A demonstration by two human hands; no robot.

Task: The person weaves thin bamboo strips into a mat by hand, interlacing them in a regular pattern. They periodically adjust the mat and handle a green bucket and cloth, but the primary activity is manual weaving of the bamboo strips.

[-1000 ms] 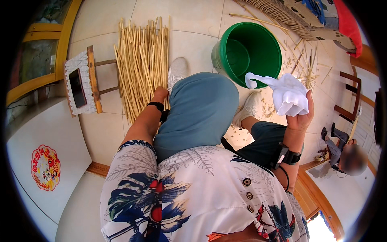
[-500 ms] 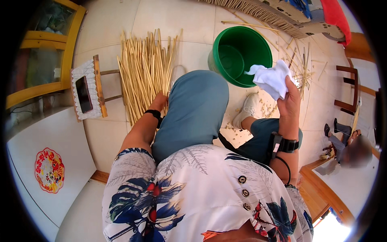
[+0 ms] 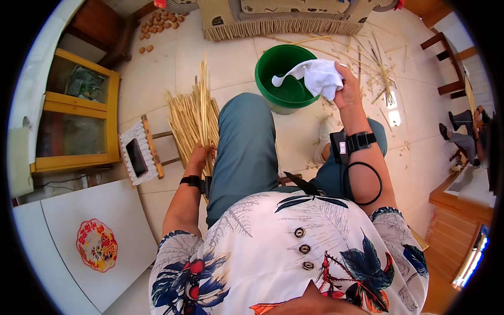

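My right hand (image 3: 347,93) is closed round a white cloth (image 3: 324,76), which hangs over the right rim of a green bucket (image 3: 264,93). A loose end of the cloth droops across the bucket's opening. To the left of my knee, my left hand (image 3: 200,155) is closed on a few thin straw-coloured stalks (image 3: 203,100) that stand up above the others. Beneath them a large bundle of similar stalks (image 3: 181,118) lies on the tiled floor. My fingertips are partly hidden by the stalks.
A small stool (image 3: 149,139) with a phone (image 3: 137,157) stands at the left, near a yellow glass-fronted cabinet (image 3: 79,105). Loose stalks (image 3: 375,63) lie right of the bucket. A fringed sofa (image 3: 294,25) is at the back. Another person's legs (image 3: 462,128) show far right.
My left hand has raised a few stalks out of the bundle. The white cloth in my right hand has moved further over the bucket. The whole view has shifted.
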